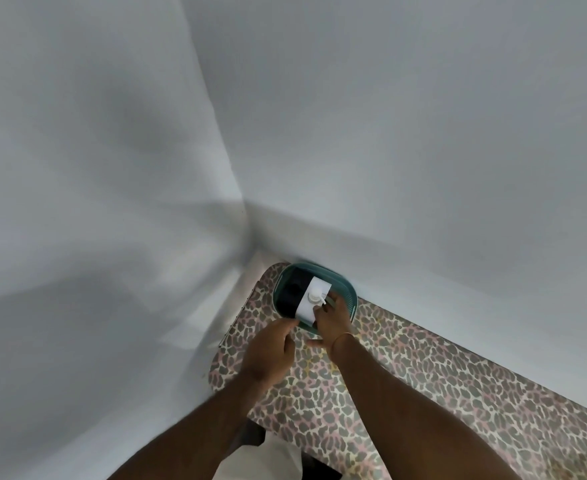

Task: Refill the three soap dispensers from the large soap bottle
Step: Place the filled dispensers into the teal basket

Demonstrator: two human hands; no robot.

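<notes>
A white square soap dispenser (311,301) with a round pump top stands in a teal basket (349,292) at the far corner of the table. Two dark containers (294,289) sit beside it in the basket, on its left. My right hand (333,322) reaches into the basket and its fingers grip the dispenser's right side near the pump. My left hand (271,348) hovers at the basket's front left edge with fingers loosely curled; its fingertips are close to the dispenser's lower corner and it holds nothing. No large soap bottle is in view.
The table (441,382) has a leopard-print cover and runs along a plain white wall (423,168) on the right. A second white wall meets it at the corner behind the basket. The table's left edge drops off next to my left forearm.
</notes>
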